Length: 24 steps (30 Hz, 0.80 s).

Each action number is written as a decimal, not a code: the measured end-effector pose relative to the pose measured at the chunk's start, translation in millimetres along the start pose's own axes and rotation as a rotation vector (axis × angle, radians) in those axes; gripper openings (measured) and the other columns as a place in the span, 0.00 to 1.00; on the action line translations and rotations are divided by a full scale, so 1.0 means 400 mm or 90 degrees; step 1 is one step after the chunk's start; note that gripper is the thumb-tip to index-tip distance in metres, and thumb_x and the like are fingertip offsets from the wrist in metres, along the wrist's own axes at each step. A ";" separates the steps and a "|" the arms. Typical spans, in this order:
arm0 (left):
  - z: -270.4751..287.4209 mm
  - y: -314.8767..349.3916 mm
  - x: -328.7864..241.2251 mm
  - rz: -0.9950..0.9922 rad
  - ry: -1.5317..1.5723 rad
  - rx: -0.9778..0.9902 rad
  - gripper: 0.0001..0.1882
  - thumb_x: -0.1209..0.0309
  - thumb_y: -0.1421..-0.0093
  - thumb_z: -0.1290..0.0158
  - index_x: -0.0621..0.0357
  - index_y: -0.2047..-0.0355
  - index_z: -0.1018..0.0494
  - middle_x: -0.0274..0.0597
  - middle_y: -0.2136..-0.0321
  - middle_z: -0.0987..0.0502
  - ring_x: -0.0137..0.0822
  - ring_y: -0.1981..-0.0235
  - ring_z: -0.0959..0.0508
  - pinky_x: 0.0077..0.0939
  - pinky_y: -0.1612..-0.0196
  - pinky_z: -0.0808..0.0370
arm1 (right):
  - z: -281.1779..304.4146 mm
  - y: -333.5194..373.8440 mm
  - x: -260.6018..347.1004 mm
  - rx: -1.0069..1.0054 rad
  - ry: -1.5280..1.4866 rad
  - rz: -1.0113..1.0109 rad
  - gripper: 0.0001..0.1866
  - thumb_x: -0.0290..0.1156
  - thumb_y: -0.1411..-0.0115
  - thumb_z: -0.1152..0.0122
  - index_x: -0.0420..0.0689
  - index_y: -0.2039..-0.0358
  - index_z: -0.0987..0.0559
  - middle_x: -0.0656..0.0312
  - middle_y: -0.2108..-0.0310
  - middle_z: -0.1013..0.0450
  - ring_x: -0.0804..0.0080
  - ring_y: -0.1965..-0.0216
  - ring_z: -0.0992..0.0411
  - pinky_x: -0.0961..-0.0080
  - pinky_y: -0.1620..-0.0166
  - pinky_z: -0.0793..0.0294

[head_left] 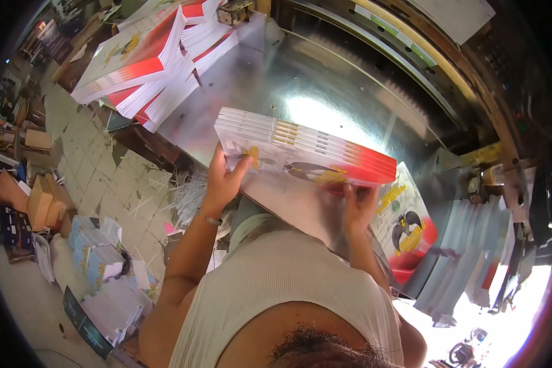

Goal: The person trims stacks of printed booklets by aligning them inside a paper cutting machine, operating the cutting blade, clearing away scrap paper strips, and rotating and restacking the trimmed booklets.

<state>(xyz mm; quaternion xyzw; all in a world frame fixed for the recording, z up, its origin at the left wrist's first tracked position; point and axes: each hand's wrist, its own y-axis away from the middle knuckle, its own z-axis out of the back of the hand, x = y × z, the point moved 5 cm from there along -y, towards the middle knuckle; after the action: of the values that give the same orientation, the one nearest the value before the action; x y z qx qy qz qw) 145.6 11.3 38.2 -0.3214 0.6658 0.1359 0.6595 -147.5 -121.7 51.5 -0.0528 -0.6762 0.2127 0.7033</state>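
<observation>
A block of several white and red paperback books (306, 150) is held over the metal table, spines upward, a cover facing me. My left hand (225, 175) grips the block's left end, thumb on the cover and fingers mostly hidden. At the lower right, my right hand (359, 207) holds the other end, with its thumb against the cover's lower edge. Close beside this hand lies another book (405, 224) with the same cover, face up at the table's right side. Fanned piles of similar books (132, 58) rest on the table's far left.
The shiny metal table (239, 73) runs under a machine frame (374, 37) at the back. Grey-edged stacks of paper (466, 245) stand at the right. Paper trimmings (190, 196) hang by the table's near left edge. Bundles of printed matter (98, 251) lie on the left.
</observation>
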 end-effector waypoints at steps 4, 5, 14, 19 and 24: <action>-0.005 0.021 0.003 -0.009 0.021 -0.036 0.21 0.78 0.37 0.43 0.68 0.44 0.33 0.43 0.50 0.24 0.31 0.47 0.26 0.29 0.42 0.30 | -0.006 0.021 -0.025 0.011 -0.063 -0.048 0.27 0.15 0.39 0.41 0.39 0.39 0.35 0.61 0.51 0.28 0.74 0.50 0.30 0.74 0.46 0.31; -0.005 0.025 0.005 -0.013 0.055 -0.056 0.21 0.78 0.37 0.44 0.68 0.44 0.33 0.43 0.49 0.25 0.31 0.46 0.27 0.28 0.41 0.32 | -0.013 0.031 -0.013 -0.011 -0.065 -0.052 0.26 0.15 0.38 0.42 0.39 0.39 0.34 0.61 0.51 0.28 0.74 0.50 0.30 0.74 0.46 0.31; -0.003 0.042 -0.004 0.014 0.067 -0.040 0.23 0.80 0.35 0.46 0.73 0.41 0.35 0.45 0.46 0.26 0.32 0.43 0.29 0.28 0.38 0.34 | -0.004 0.061 -0.046 -0.033 -0.026 -0.047 0.23 0.16 0.35 0.48 0.38 0.40 0.34 0.59 0.54 0.26 0.72 0.54 0.27 0.74 0.47 0.30; 0.006 0.055 0.045 0.029 0.054 -0.045 0.23 0.80 0.34 0.49 0.72 0.39 0.35 0.45 0.46 0.26 0.32 0.43 0.28 0.27 0.38 0.34 | -0.011 0.068 -0.039 -0.005 0.008 -0.055 0.20 0.17 0.34 0.50 0.37 0.42 0.33 0.57 0.56 0.25 0.69 0.55 0.26 0.74 0.47 0.29; 0.034 0.063 0.063 0.028 -0.020 -0.037 0.21 0.79 0.32 0.51 0.70 0.39 0.34 0.45 0.47 0.25 0.32 0.45 0.26 0.27 0.39 0.33 | -0.006 0.069 -0.022 0.033 0.140 -0.020 0.16 0.15 0.35 0.52 0.35 0.47 0.30 0.56 0.60 0.24 0.68 0.57 0.25 0.74 0.49 0.28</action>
<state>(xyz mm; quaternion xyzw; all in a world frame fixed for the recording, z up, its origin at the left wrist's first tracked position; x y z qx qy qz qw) 142.9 32.2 6.7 -0.3235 0.6579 0.1745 0.6573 -151.5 -99.5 33.2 -0.0474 -0.5900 0.2119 0.7776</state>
